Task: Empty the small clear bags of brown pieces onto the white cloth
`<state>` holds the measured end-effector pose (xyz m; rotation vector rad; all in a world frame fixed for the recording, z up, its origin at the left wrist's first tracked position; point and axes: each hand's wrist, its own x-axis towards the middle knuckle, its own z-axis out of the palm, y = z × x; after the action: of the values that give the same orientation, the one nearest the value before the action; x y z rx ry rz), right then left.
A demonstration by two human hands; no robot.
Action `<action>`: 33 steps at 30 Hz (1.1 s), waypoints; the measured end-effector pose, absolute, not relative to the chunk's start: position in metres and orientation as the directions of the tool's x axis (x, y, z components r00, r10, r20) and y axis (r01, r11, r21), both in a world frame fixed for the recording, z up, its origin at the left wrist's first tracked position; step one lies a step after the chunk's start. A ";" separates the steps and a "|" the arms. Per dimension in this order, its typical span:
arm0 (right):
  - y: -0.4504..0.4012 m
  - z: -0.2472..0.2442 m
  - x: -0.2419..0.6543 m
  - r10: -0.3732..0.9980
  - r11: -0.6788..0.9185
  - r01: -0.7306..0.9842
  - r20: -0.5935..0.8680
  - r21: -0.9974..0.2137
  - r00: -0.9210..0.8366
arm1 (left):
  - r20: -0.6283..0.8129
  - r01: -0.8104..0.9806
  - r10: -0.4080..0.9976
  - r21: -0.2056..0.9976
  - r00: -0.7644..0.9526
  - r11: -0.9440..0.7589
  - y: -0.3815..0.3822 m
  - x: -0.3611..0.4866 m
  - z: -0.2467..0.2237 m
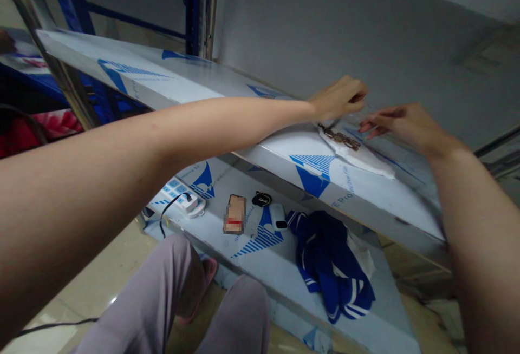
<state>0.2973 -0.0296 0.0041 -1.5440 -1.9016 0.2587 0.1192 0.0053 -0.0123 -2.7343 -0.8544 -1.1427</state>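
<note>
My left hand (340, 97) is closed above the upper shelf, its fingers curled; whatever it may hold is hidden. Facing it, my right hand (396, 122) has thumb and fingers brought close together, and I cannot make out anything between them. Just below both hands, a small pile of brown metal-looking pieces (340, 138) lies on a white cloth or bag (365, 160). That white item rests on the film-covered upper shelf (280, 153).
On the lower shelf (252, 246) are a power strip (184, 197) with a black cable, a phone (234, 214), a black coiled item (262, 198), a white device (278, 217) and blue cloth (333, 262). Metal posts stand at the left.
</note>
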 end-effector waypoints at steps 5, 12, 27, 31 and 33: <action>-0.033 0.002 0.293 0.919 0.301 0.806 0.380 -0.510 -0.103 | 0.672 0.557 0.427 0.027 0.605 -0.830 0.002 0.107 -0.007; -0.039 0.002 0.272 0.881 0.449 0.634 0.431 -0.630 -0.195 | 0.604 0.542 0.412 -0.041 0.683 -0.839 -0.008 0.110 -0.009; -0.032 0.007 0.278 0.815 0.483 0.520 0.579 -0.705 0.028 | 0.334 0.249 0.806 0.832 0.488 -0.495 -0.001 0.117 -0.019; -0.031 0.008 0.279 0.816 0.485 0.463 0.575 -0.742 0.066 | 0.204 0.043 0.851 0.966 0.484 -0.257 -0.005 0.119 -0.020; -0.033 0.009 0.277 0.821 0.490 0.428 0.567 -0.760 0.066 | 0.191 -0.058 0.834 0.980 0.518 -0.188 -0.007 0.119 -0.018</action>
<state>0.2772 -0.0326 0.0086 -1.1170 -1.5581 0.4177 0.1195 -0.0068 -0.0182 -3.4915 -1.5423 -2.0758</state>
